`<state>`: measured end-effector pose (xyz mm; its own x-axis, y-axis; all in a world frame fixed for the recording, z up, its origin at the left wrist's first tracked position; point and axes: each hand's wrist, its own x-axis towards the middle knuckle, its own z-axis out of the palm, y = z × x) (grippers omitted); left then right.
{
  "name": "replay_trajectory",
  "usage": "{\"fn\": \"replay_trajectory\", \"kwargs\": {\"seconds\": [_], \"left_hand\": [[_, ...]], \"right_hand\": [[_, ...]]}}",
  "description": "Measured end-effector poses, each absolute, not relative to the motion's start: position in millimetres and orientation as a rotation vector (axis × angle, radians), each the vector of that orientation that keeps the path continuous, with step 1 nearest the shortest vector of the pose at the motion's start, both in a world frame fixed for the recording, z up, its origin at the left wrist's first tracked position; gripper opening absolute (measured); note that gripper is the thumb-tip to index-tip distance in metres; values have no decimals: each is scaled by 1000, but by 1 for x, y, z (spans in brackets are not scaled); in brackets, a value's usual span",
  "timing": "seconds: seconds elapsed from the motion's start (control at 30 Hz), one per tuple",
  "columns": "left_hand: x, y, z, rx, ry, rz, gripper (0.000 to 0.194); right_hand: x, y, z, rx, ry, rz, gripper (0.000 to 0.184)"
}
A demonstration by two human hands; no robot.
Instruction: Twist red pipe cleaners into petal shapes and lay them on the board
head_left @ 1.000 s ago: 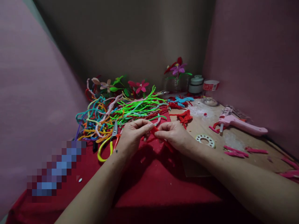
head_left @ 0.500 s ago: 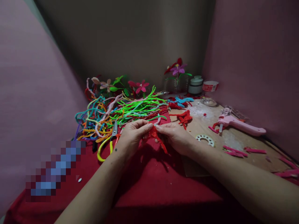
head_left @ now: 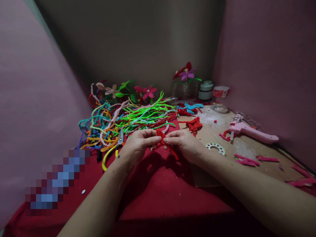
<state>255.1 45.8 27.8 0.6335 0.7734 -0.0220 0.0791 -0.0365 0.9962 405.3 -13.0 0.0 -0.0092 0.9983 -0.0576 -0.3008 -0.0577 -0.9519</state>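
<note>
Between my two hands, over the red cloth, is a red pipe cleaner petal (head_left: 161,134) with a tail hanging down to the right. My left hand (head_left: 143,141) pinches its left side between thumb and fingers. From the other side my right hand (head_left: 181,141) pinches it too, the two thumbs almost meeting. Scissors (head_left: 120,138) with yellow handles lie partly behind my left wrist. Just beyond my fingers spreads a pile of green pipe cleaners (head_left: 145,113). Right of it, a red pipe cleaner piece (head_left: 194,124) rests on the board.
A pink glue gun (head_left: 254,131) lies on the brown board (head_left: 266,171) at right, near a white ring with holes (head_left: 216,148) and pink pipe cleaner pieces (head_left: 247,160). Behind stand pipe cleaner flowers (head_left: 149,92), a jar (head_left: 205,90) and a tape roll (head_left: 221,91). Red cloth (head_left: 177,204) covers the table.
The red petal has turned in my fingers, its rounded upper end now showing above the thumbs. Both hands stay at nearly the same place, and the view has shifted slightly.
</note>
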Motion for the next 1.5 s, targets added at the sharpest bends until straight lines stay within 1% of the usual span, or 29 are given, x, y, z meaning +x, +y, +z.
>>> {"fn": "replay_trajectory", "kwargs": {"seconds": [0.17,0.43,0.77,1.03,1.23,1.37,1.5], "left_hand": [[256,45,27,1542,738,643,10],[259,42,28,1614,761,651,4],[261,39,29,1592,763,664,7],[264,38,26,1606,804,683,6],[262,40,30,1685,836,681,7],[259,41,32,1565,761,625,10],[260,41,30,1519,751,655,13]], "right_hand": [[406,-14,1,-1009,-990,1337,14],[406,-13,-2,-1050,-1056,1278,14],[406,-12,-3,-1066,-1073,1237,13],[409,-12,-2,-1050,-1039,1349,16],[409,-11,0,-1097,-1108,1312,15],[409,-11,-1,-1088,-1102,1313,12],[410,-12,0,-1080,-1145,1280,12]]}}
